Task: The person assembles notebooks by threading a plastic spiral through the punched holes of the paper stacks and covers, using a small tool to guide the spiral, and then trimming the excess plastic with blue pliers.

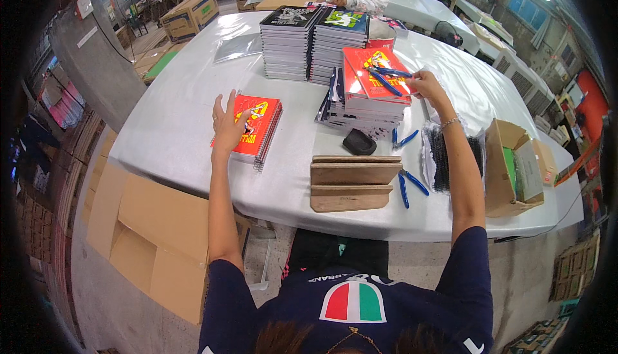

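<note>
1. Nearest you, at the near edge of the table (193, 154), stands a wooden block (354, 183) of stacked slabs. Two blue-handled cutters (411, 186) lie just to its right, and a bag of black coils (454, 157) sits beyond them, next to an open cardboard box (515, 170) at the right corner.
2. Your left hand (228, 125) hovers over the red spiral notebook (257, 128) lying alone toward the left side of the table. The fingers are spread and released, gripping nothing; whether the palm touches the cover is not clear.
3. That notebook looks light and thin, and it will likely flex if lifted by one corner. The glossy cover looks slippery, so pinch it along the wire-bound edge, where it is stiffest.
4. Your right hand (428, 86) reaches to the top of the middle pile of notebooks (370, 96), fingers closing on the handle end of the blue pliers (386, 77) resting on the red top cover.
5. The pliers are stiff and small; take both handles together so they do not swing open.
6. Farther back stand two taller stacks (315, 41) with dark covers. They look heavy as a whole, so take them a few at a time.
7. At the far edge, another person's hands (335, 0) rest near more boxes.
</note>
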Action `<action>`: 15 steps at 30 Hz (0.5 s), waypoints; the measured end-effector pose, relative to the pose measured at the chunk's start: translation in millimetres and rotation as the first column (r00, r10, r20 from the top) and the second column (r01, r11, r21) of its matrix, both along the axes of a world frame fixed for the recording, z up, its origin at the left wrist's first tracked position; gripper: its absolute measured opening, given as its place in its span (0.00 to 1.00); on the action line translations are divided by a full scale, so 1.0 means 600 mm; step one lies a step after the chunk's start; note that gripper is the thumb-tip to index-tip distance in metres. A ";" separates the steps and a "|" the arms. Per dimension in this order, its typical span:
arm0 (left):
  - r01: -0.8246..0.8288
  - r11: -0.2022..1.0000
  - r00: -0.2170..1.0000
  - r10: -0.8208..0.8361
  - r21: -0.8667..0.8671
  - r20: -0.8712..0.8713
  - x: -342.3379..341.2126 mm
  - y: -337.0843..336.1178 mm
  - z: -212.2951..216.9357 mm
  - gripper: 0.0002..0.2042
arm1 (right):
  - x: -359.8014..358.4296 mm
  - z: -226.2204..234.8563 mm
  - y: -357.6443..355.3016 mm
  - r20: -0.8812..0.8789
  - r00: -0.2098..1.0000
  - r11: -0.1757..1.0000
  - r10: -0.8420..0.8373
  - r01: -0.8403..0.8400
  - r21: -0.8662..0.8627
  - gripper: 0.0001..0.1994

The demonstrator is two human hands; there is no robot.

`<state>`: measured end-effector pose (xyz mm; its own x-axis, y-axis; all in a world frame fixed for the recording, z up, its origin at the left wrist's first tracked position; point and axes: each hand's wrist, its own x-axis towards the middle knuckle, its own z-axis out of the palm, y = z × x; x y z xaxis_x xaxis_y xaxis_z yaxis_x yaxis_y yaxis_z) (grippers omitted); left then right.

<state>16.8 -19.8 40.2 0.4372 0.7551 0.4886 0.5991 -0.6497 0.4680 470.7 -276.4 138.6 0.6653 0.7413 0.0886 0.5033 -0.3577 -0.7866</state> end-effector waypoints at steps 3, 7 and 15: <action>0.030 1.000 0.998 -0.029 -0.006 0.050 0.000 -0.045 0.033 0.33 | -0.034 0.018 0.025 0.167 0.985 0.991 -0.044 0.022 0.133 0.12; 0.132 0.990 0.988 -0.127 -0.059 0.086 0.025 -0.088 0.058 0.34 | -0.036 0.042 0.047 0.417 0.903 0.968 -0.104 -0.004 0.250 0.10; 0.280 0.959 0.955 -0.271 -0.054 0.123 0.044 -0.127 0.065 0.34 | -0.067 0.094 0.029 0.652 0.732 0.938 -0.196 -0.053 0.341 0.12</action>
